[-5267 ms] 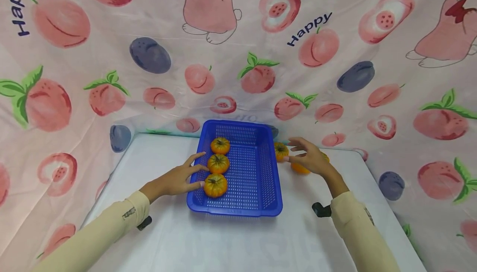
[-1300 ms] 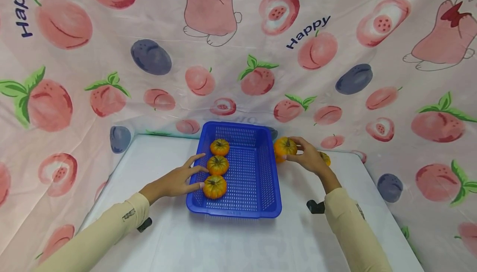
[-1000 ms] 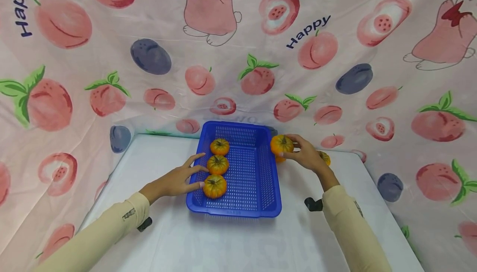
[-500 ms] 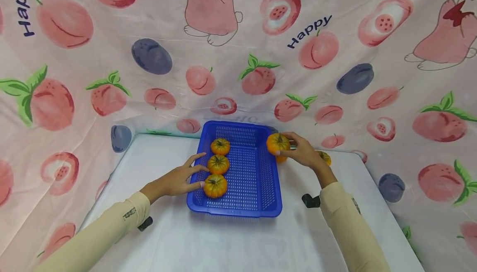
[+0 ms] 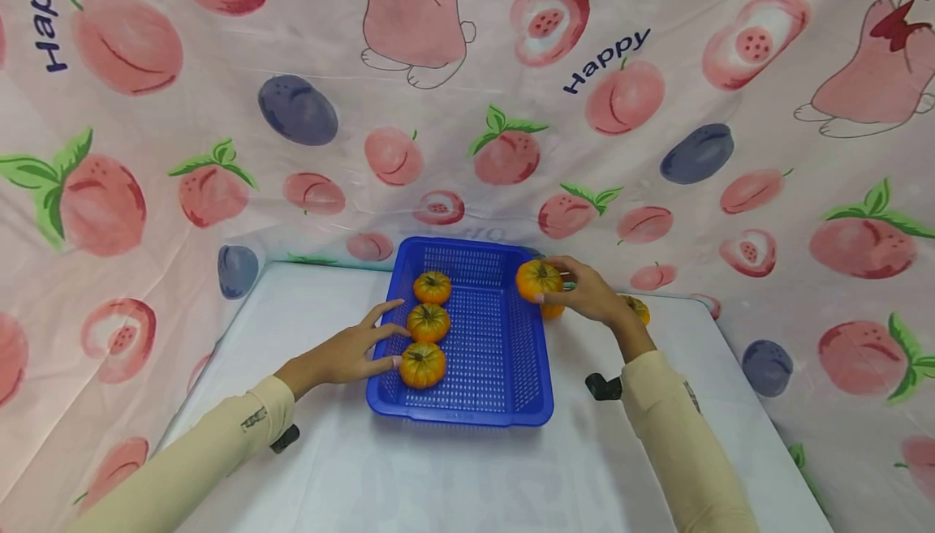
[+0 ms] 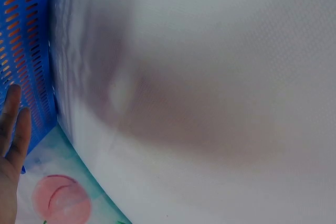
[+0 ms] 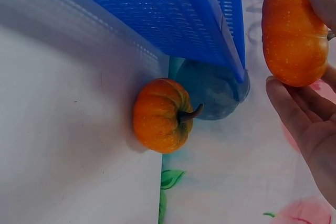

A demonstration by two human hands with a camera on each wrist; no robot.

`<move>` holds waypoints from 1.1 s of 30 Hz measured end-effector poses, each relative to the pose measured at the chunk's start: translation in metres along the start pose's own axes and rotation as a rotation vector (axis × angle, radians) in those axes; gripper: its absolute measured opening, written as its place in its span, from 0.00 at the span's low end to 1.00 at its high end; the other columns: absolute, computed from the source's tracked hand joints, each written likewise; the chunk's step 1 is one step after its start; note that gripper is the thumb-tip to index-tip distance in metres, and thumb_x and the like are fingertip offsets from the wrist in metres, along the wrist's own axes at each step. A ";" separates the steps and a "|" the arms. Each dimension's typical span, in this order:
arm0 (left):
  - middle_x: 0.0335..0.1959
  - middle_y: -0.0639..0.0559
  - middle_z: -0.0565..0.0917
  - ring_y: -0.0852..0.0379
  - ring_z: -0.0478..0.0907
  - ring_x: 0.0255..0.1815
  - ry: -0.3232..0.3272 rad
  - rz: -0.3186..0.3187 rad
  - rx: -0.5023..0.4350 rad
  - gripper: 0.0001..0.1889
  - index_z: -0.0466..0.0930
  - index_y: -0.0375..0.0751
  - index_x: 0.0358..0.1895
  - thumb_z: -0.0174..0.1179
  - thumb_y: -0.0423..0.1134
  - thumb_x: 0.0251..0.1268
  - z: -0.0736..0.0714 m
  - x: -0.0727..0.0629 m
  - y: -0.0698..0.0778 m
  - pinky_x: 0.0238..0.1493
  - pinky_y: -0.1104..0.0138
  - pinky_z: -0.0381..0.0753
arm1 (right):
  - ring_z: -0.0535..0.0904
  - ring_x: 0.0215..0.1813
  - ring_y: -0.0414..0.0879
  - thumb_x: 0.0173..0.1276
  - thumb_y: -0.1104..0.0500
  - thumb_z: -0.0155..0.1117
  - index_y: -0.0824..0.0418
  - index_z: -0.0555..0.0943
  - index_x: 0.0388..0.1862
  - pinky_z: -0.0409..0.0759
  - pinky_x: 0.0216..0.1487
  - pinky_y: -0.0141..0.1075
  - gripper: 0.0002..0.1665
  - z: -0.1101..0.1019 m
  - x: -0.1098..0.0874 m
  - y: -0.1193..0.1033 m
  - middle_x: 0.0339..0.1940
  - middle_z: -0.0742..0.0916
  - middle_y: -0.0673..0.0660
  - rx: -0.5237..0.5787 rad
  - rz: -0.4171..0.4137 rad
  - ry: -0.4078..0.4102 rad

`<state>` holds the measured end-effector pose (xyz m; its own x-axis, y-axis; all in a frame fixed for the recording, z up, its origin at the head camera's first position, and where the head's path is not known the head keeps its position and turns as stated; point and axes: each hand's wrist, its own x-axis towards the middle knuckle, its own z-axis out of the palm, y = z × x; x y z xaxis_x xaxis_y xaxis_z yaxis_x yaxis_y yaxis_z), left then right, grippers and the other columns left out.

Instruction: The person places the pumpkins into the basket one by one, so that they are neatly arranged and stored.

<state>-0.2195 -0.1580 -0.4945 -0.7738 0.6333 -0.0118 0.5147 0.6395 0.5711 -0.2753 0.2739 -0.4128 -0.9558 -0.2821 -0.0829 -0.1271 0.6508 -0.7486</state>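
"What do we have behind everything?"

"A pale pink cloth (image 5: 438, 119), thin and creased, printed with fruit and rabbits. Before it we see the smooth white worktop (image 5: 321, 468)."

"And the basket (image 5: 478, 354)?"

"Blue plastic, rectangular with rounded corners, its walls and floor pierced like lattice."

"How do the hands stand?"

"Well apart, coming out of cream sleeves (image 5: 183, 452). The left hand (image 5: 351, 354) lies at the basket's left side, fingers spread; we can't tell whether it presses there. The right hand (image 5: 592, 294) is clamped on the held pumpkin (image 5: 536, 280), between thumb and fingers."

"Where do we place that one?"

"Upright by the basket's far right corner. From the head it covers some rim; from the right wrist we see it apart. It's squat, orange, shallowly ribbed, flecked with pale dots."

"And the others?"

"The near pumpkin (image 5: 423, 365), middle pumpkin (image 5: 428, 322) and far pumpkin (image 5: 433, 287) line the basket's left wall, all ribbed. The loose pumpkin (image 7: 160, 116) rests on the worktop just beside the right wall, its stem (image 7: 190, 114) brown and curved. Another pumpkin (image 5: 638, 310) is half hidden behind the right wrist."
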 end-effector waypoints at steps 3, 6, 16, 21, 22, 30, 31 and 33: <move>0.83 0.49 0.43 0.30 0.71 0.69 0.002 0.004 0.000 0.27 0.75 0.52 0.67 0.57 0.59 0.70 -0.001 0.000 0.001 0.62 0.36 0.74 | 0.68 0.71 0.64 0.60 0.41 0.75 0.55 0.66 0.75 0.73 0.69 0.60 0.49 0.000 0.002 -0.001 0.73 0.72 0.62 -0.003 -0.001 -0.010; 0.83 0.49 0.43 0.30 0.71 0.69 0.004 0.006 0.001 0.26 0.75 0.52 0.67 0.57 0.58 0.70 -0.001 0.000 0.001 0.62 0.36 0.75 | 0.69 0.71 0.63 0.60 0.41 0.75 0.55 0.67 0.74 0.73 0.69 0.59 0.48 0.001 0.005 -0.003 0.72 0.73 0.62 -0.006 -0.001 -0.014; 0.83 0.49 0.42 0.29 0.70 0.69 -0.009 -0.008 -0.006 0.27 0.74 0.51 0.67 0.57 0.58 0.71 -0.002 0.000 0.002 0.62 0.35 0.74 | 0.70 0.70 0.64 0.61 0.45 0.76 0.57 0.67 0.74 0.73 0.69 0.59 0.47 0.006 0.014 -0.004 0.71 0.73 0.64 -0.003 -0.005 -0.034; 0.83 0.49 0.42 0.30 0.70 0.69 -0.008 -0.013 -0.005 0.27 0.74 0.52 0.67 0.56 0.58 0.71 -0.002 0.000 0.002 0.62 0.35 0.74 | 0.69 0.70 0.64 0.59 0.44 0.76 0.55 0.68 0.74 0.71 0.70 0.60 0.47 0.008 0.020 -0.007 0.72 0.73 0.63 -0.004 -0.007 -0.035; 0.83 0.49 0.42 0.30 0.71 0.69 -0.007 -0.013 -0.003 0.27 0.74 0.52 0.67 0.56 0.58 0.71 -0.002 0.000 0.002 0.62 0.35 0.74 | 0.69 0.70 0.63 0.59 0.43 0.76 0.55 0.68 0.74 0.71 0.70 0.60 0.47 0.009 0.021 -0.008 0.72 0.73 0.63 -0.003 -0.010 -0.036; 0.83 0.50 0.42 0.31 0.70 0.70 -0.007 -0.008 -0.001 0.26 0.74 0.52 0.67 0.56 0.58 0.71 0.000 0.000 -0.001 0.62 0.35 0.74 | 0.69 0.71 0.64 0.61 0.45 0.75 0.56 0.68 0.74 0.69 0.72 0.61 0.46 0.016 0.031 -0.012 0.72 0.73 0.63 -0.006 -0.046 -0.045; 0.83 0.50 0.42 0.31 0.70 0.70 -0.008 -0.009 -0.001 0.26 0.74 0.53 0.67 0.56 0.59 0.71 0.000 0.001 -0.001 0.62 0.35 0.74 | 0.69 0.71 0.63 0.61 0.45 0.75 0.56 0.68 0.74 0.68 0.72 0.61 0.46 0.017 0.032 -0.013 0.72 0.73 0.62 -0.005 -0.044 -0.046; 0.84 0.51 0.42 0.31 0.70 0.70 -0.009 -0.010 -0.001 0.27 0.74 0.53 0.67 0.56 0.59 0.71 0.000 0.001 -0.001 0.62 0.35 0.74 | 0.69 0.71 0.63 0.61 0.45 0.75 0.56 0.68 0.74 0.67 0.72 0.62 0.46 0.019 0.034 -0.014 0.72 0.73 0.62 0.001 -0.042 -0.052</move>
<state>-0.2206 -0.1579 -0.4950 -0.7758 0.6305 -0.0247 0.5063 0.6454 0.5720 -0.3007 0.2421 -0.4173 -0.9347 -0.3452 -0.0852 -0.1666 0.6370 -0.7526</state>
